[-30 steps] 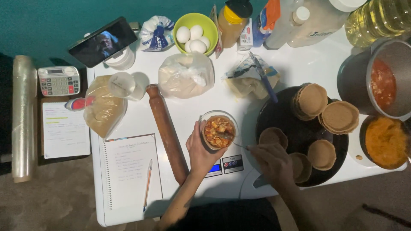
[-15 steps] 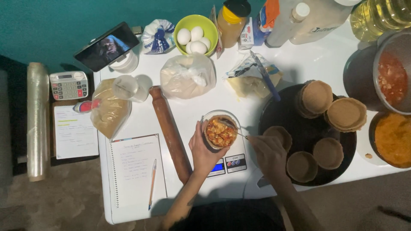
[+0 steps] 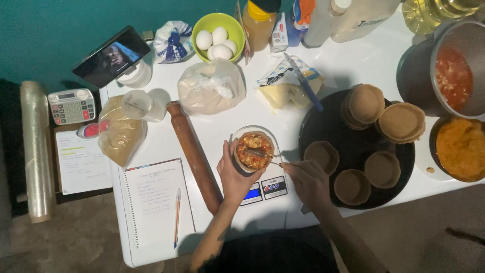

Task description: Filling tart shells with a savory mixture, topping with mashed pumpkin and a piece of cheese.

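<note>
Head view, looking straight down: your left hand [image 3: 233,174] cups the glass bowl [image 3: 254,149] from its near-left side, fingers curled round the wall, and the bowl sits on the scale [image 3: 263,190] at the table [image 3: 353,60] front edge. Your right hand [image 3: 308,181] pinches a spoon [image 3: 261,154], fingers closed on the handle, with its tip lying in the chunky orange filling; the spoon's long axis runs left-right, from your right hand into the bowl. Just right of that hand sits the dark tray [image 3: 316,114] with three empty pastry shells [image 3: 323,155] (the nearest is almost touching your knuckles) and stacked shells [image 3: 366,103] at its far side. So the shells lie to the right of the bowl, and the right hand is nearer them. A rolling pin [image 3: 194,156] lies diagonally just left of your left wrist, with a notebook [image 3: 156,202] and pencil [image 3: 177,217] beyond. Nothing stands between bowl and tray.
</note>
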